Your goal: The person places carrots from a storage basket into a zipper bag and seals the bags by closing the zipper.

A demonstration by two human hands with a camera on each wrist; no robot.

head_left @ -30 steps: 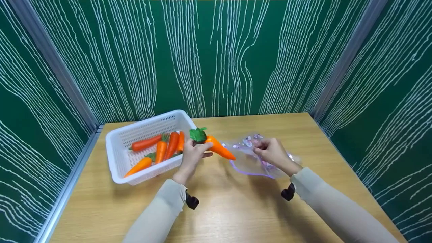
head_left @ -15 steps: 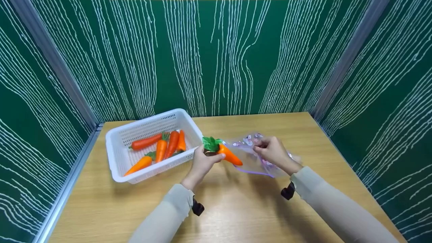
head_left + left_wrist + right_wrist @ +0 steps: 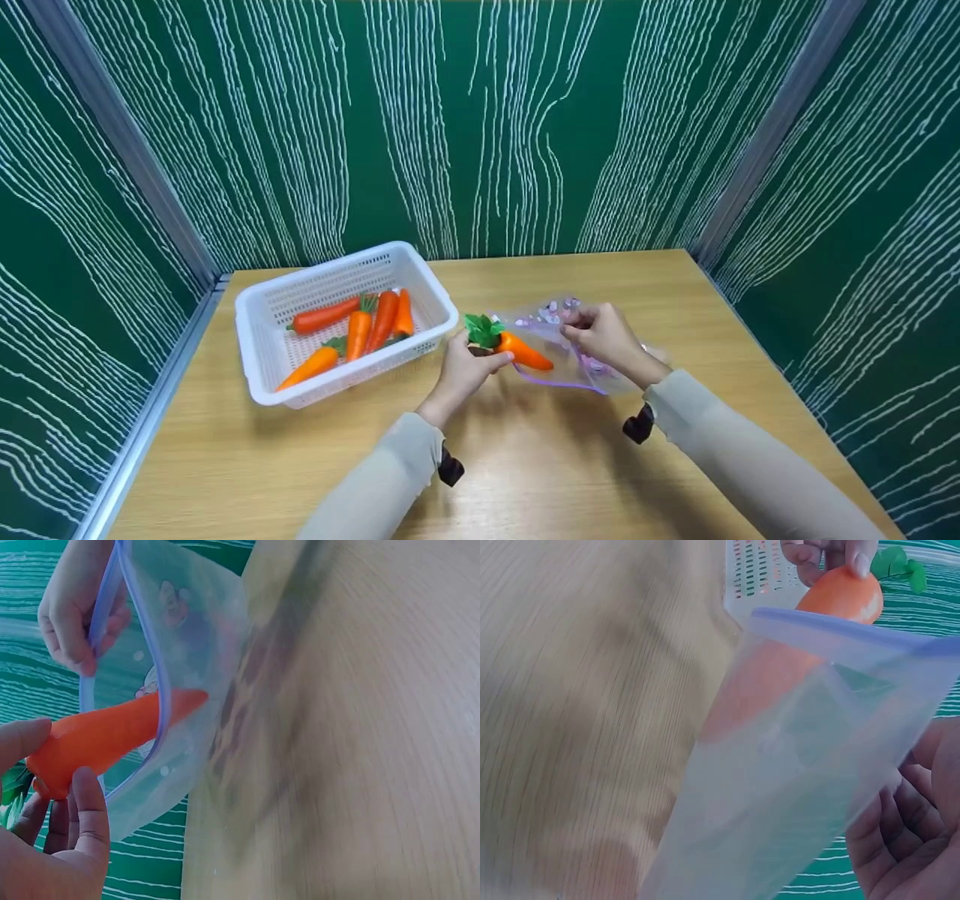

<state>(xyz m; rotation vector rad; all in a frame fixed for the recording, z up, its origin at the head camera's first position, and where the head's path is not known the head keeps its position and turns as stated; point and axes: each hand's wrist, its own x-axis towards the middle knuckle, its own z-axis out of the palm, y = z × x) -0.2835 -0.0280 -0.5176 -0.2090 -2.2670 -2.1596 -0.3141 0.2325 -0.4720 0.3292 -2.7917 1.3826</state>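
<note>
My left hand (image 3: 463, 371) grips an orange carrot (image 3: 527, 352) near its leafy green top. The carrot's tip lies inside the mouth of a clear zip bag (image 3: 202, 622) with a purple rim, as the left wrist view shows. My right hand (image 3: 609, 337) pinches the bag's edge and keeps the mouth apart. Through the cloudy plastic in the right wrist view, the carrot (image 3: 847, 596) shows as a faint orange shape. Small printed figures mark the bag's far side.
A white perforated basket (image 3: 251, 337) stands to the left on the wooden table (image 3: 525, 480), holding several more carrots (image 3: 358, 334). Green panels with white wavy lines (image 3: 510, 135) enclose the table at the back and both sides.
My left hand has moved right and slightly down with the carrot, away from the basket, and the carrot's tip has entered the bag. The right hand has stayed nearly still.
</note>
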